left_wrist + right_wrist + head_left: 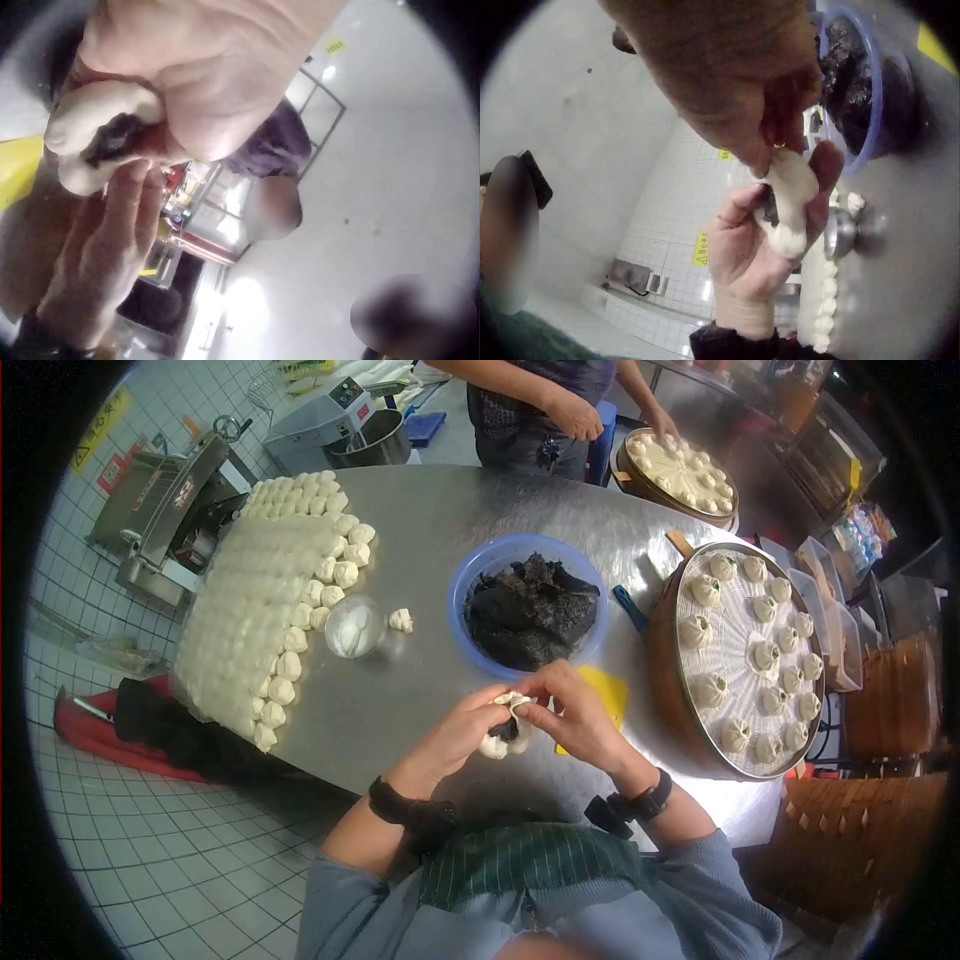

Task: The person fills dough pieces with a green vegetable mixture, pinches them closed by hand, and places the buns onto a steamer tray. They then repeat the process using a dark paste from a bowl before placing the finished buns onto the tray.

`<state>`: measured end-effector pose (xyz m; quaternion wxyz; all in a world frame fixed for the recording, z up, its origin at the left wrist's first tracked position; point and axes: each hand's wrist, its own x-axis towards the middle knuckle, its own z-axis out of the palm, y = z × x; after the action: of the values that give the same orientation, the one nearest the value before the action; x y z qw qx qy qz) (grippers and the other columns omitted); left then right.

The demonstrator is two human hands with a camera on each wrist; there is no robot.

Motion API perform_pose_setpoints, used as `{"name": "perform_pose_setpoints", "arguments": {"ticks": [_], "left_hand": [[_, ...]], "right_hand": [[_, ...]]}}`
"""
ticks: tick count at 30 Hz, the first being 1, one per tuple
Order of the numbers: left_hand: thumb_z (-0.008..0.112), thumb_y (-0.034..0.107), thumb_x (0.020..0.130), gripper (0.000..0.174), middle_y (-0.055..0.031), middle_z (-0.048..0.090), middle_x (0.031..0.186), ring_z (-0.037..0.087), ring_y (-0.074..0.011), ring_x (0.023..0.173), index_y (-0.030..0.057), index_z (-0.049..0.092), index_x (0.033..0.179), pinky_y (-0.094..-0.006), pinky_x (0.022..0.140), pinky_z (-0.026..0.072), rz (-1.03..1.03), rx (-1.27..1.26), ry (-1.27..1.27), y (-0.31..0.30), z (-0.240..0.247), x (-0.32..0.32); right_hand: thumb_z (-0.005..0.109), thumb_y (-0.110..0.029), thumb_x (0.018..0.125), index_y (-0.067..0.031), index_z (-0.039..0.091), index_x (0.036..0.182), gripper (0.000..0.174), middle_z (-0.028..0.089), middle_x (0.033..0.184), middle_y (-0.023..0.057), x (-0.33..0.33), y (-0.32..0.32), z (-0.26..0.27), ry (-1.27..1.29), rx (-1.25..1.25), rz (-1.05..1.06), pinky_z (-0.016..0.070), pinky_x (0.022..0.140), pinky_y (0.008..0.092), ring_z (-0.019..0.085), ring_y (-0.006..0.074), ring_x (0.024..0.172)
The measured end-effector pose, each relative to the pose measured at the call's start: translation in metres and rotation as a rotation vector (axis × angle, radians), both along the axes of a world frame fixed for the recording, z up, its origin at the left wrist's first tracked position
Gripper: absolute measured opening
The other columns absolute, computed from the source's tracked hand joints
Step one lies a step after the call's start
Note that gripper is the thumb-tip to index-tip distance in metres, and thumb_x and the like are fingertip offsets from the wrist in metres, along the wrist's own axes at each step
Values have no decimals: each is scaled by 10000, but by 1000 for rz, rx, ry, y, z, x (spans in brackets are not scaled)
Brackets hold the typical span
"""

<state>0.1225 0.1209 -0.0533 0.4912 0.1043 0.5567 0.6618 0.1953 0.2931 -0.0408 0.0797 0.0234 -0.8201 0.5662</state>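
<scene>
A bun (pixel 497 745) of white dough, its dark filling showing through the open top, is held between both hands above the table's near edge. My left hand (pixel 455 732) cups it from the left, thumb at the filling. On the other side, my right hand (pixel 578 722) pinches the dough rim between thumb and fingers. In the right wrist view the bun (pixel 791 199) lies in the left hand's curled fingers, pinched from above. Just beyond the hands stands a blue bowl (pixel 457 622) heaped with dark filling (pixel 530 610).
A yellow scraper (pixel 606 698) lies beside the bowl. At right, a steamer (pixel 672 690) carries several pleated buns; another steamer (pixel 650 478) stands behind, near a second person (pixel 545 400). Dough pieces (pixel 285 665), partly under plastic, fill the left side, with a metal bowl (pixel 356 628) and a dough piece (pixel 401 620) nearby.
</scene>
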Motion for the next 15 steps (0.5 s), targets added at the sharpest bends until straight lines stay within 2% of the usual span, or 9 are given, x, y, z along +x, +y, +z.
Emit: {"name": "perform_pose_setpoints", "arguments": {"ticks": [1,3,7,9,10,12,15], "left_hand": [[396,81,901,392,-93,573,1118,587,-146,997,-27,455,1272,-277,843,492,-3,-2,-1,0,4,1],[417,86,897,405,-93,578,1121,587,-148,994,-24,456,1285,-274,837,489,184,108,-139,-1,12,2],[418,79,893,402,-91,583,1115,586,-148,995,-27,464,1277,-270,848,480,132,196,-223,-6,1,3],[402,71,890,395,-86,591,1085,589,-143,967,-27,469,1267,-272,819,493,181,60,42,1,-9,8],[402,71,890,395,-86,591,1085,589,-143,967,-27,469,1267,-272,819,493,180,60,42,2,-9,9],[390,71,892,378,-83,591,1068,592,-144,935,-25,481,1246,-275,798,505,-25,-33,203,1,-5,10],[396,65,884,375,-81,583,1076,591,-144,916,-14,489,1239,-278,764,512,-121,-95,320,-1,-5,6]], "right_hand": [[714,-89,798,-24,625,904,153,545,858,61,1,2,-4,-1,-2,-3,459,662,281,542,158,752],[719,-80,791,-23,625,909,161,542,858,60,4,9,-10,45,-61,-27,457,662,277,540,159,748],[724,-73,780,-24,632,920,174,564,894,69,5,11,-8,-45,-75,-123,460,663,279,553,166,762],[734,-86,772,-25,646,939,199,572,915,74,3,8,-10,48,-1,-17,461,664,284,556,172,770],[734,-86,772,-25,646,939,199,572,915,74,3,8,-10,48,-2,-18,461,664,284,556,172,770],[738,-96,772,-25,656,951,209,570,891,72,3,6,-8,122,-3,7,463,667,286,553,172,766],[740,-101,770,-32,666,949,205,570,863,72,2,0,2,19,16,-105,463,667,283,551,171,764]]}}
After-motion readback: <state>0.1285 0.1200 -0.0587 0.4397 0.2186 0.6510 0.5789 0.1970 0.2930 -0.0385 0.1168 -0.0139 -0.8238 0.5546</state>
